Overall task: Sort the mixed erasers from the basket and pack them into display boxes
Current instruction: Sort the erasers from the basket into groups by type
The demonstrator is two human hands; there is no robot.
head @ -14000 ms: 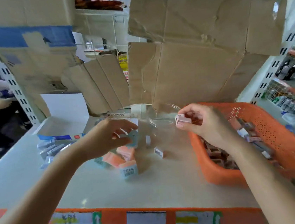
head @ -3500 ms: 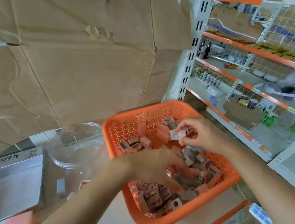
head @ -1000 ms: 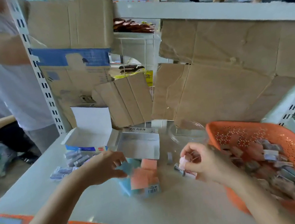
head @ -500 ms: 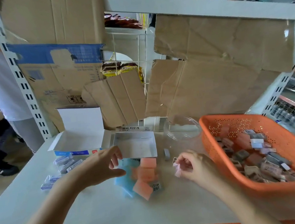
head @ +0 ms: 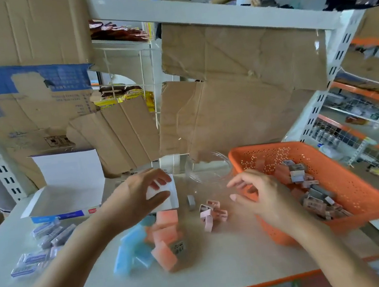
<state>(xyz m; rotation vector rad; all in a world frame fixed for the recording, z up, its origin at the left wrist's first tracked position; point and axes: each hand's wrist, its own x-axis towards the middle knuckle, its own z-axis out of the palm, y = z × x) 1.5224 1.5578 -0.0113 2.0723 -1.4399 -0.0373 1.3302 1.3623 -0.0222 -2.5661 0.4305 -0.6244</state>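
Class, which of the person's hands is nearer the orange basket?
Right. The right hand hovers beside the orange basket; the left hand grips the white box farther left.

Near-edge counter [head: 233, 263] strip bare: pass room L to R. Ctr blocked: block erasers pile [head: 152, 239], small pink erasers [head: 211, 212] just R of it, narrow gap btwn. R side: orange basket [head: 359, 194] wall. L: open white box [head: 67, 195], wrapped erasers [head: 45, 237]. Back: cardboard sheets [head: 239, 114], shelf board [head: 192, 13] overhead. L grip [head: 135, 196] w/ small box [head: 173, 196], R grip [head: 265, 196] over mid-counter.

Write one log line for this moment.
left hand: grips white display box | right hand: open, by basket | pink erasers: on table
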